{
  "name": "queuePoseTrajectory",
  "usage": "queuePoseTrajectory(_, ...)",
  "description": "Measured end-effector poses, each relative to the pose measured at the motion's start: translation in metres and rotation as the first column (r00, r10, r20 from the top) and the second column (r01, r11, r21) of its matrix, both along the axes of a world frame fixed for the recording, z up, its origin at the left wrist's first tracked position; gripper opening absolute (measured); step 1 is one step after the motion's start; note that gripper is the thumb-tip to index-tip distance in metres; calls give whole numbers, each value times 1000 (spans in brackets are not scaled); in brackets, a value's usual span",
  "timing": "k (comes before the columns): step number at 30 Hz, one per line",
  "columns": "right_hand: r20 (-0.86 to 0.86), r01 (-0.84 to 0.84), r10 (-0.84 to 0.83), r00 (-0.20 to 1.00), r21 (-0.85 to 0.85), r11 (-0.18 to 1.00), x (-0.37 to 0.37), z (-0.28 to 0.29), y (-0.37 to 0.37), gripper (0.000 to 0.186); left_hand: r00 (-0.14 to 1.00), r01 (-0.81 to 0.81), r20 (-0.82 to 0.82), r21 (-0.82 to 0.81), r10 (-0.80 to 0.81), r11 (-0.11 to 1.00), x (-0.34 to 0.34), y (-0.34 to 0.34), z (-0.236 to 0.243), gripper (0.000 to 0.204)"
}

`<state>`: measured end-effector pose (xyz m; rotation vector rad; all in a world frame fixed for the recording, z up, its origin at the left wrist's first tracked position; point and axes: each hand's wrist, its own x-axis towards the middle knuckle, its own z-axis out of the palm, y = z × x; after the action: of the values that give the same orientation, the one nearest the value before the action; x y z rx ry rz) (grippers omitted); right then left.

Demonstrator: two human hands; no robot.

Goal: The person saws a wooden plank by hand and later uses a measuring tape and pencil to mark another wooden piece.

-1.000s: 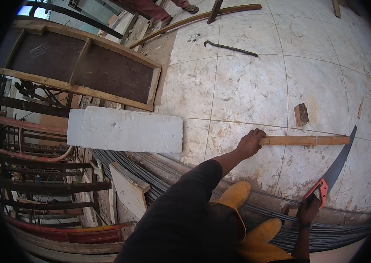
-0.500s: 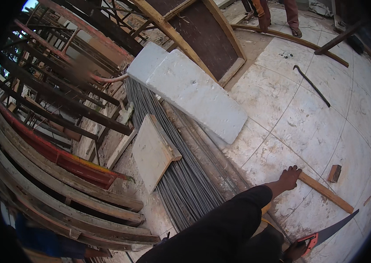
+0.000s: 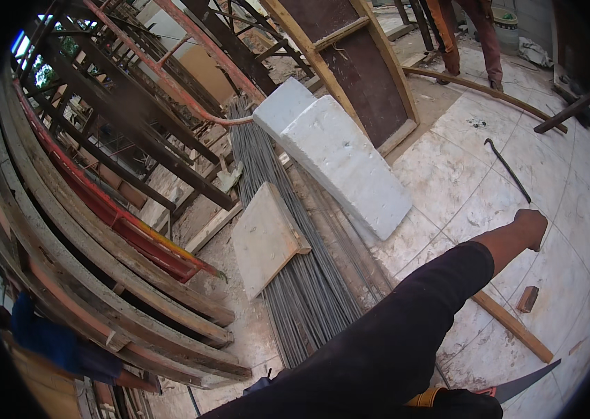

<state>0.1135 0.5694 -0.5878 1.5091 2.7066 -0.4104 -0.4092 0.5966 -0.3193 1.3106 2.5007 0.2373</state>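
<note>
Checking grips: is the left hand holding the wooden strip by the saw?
No: the left hand is apart from that strip, near the black bar.

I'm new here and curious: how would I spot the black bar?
Find the tiled floor, right of the white slabs. Just beyond the left hand lies the bar: thin, black, hooked at its far end, unlike the straight, brown plank.

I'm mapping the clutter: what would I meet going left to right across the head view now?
Blue-clothed person → pale board → larger white block → hooked dark bar → left hand.
</note>
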Motion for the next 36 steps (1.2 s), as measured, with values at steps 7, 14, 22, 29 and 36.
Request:
queuePoseTrajectory(7, -36, 65, -70, 997, -118, 991, 20, -2, -6, 46, 959, 96, -246, -174, -138, 980, 2, 128, 157, 50)
queuePoseTrajectory(14, -152, 238, -244, 958, -55, 970, -5, 11, -33, 46, 973, 51, -193, -340, -123, 939, 38, 48, 103, 40)
queuePoseTrajectory(22, -299, 196, -180, 937, 25, 980, 11, 35, -35, 61, 987, 127, 136, -333, -86, 934, -12, -3, -66, 59)
queuePoseTrajectory(29, -708, -20, -64, 703, -109, 994, -100, 306, 41, 45, 953, 136, 287, -136, -92, 981, -42, 10, -89, 67)
queuePoseTrajectory(36, -526, -286, 786, 326, 737, 612, -175, 539, 7, 56, 910, 185, 383, -27, -161, 982, -12, 41, -76, 66)
